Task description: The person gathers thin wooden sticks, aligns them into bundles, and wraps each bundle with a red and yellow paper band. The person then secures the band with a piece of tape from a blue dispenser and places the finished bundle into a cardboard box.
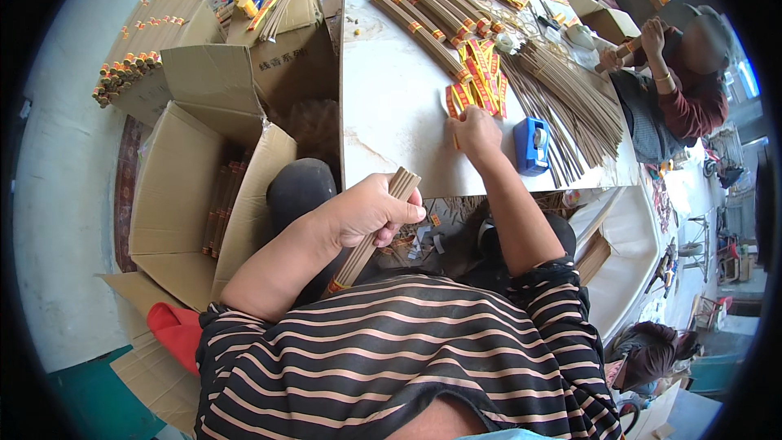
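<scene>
My left hand (371,210) is wrapped round a bundle of brown incense sticks (352,267), held at a slant in front of my body below the table's edge. A red and yellow band shows round the bundle's lower end. Over the white table (383,138), my right hand (476,132) pinches a yellow and red paper label at the near end of a spread of such labels (487,73). The fingertips are partly hidden. Just right of that hand stands a blue tape dispenser (532,147). Loose incense sticks (570,98) lie in a heap beyond it.
Banded incense bundles (419,20) lie at the table's far side. An open cardboard box (175,195) with bundles inside stands to my left. More bundles (147,41) are stacked behind it. A co-worker (684,73) sits at the right, hands raised round a bundle.
</scene>
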A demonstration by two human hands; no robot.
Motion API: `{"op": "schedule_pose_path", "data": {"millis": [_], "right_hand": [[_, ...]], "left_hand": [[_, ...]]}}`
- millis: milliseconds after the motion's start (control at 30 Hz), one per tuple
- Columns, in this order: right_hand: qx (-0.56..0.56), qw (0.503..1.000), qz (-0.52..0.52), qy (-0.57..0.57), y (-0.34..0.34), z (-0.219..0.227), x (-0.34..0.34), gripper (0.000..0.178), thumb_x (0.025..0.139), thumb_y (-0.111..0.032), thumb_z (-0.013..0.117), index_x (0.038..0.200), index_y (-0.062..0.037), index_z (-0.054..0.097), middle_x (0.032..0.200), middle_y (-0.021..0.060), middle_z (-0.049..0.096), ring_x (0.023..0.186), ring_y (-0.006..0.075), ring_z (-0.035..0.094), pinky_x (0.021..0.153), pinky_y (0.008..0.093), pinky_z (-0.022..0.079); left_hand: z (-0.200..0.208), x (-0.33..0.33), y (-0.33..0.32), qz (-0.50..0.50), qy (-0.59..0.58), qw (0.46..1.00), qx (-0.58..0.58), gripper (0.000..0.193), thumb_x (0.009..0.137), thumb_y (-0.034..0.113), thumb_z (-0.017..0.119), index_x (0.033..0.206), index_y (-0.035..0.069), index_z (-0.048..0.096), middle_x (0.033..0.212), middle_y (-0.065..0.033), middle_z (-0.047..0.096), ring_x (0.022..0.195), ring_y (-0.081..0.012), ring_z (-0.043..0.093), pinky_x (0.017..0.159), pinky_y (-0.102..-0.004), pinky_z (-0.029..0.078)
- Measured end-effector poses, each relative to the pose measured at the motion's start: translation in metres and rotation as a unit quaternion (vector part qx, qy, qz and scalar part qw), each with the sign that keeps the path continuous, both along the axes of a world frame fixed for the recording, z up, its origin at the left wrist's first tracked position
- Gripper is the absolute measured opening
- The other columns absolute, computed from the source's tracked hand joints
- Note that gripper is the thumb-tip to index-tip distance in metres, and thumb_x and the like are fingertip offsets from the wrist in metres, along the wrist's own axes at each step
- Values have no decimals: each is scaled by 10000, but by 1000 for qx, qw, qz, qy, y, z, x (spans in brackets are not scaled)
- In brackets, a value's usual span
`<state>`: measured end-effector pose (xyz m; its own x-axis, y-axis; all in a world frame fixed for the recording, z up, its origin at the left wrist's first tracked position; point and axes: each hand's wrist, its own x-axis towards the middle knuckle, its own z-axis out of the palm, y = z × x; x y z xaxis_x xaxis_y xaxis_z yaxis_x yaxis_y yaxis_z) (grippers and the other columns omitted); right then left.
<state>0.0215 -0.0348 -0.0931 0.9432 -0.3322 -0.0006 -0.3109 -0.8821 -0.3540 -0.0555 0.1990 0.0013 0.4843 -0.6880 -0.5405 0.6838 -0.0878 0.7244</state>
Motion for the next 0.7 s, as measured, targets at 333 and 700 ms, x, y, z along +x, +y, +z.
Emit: {"op": "schedule_pose_path", "data": {"millis": [333,700], "right_hand": [[162,984,60,40,-48,37,5,262,841,-250,594,791,4,632,584,101,569,519,184,535,524,325,425],[-23,989,97,107,-60,30,14,305,881,-307,487,791,-43,610,756,202,617,767,366,596,709,440,449]], "left_hand": [[-20,17,5,4,56,998,-22,160,786,63,645,862,24,510,548,5,467,384,-57,432,348,-205,348],[-26,20,-3,0,62,998,-28,162,797,84,645,853,18,509,572,-5,489,387,-43,409,342,-187,339]]}}
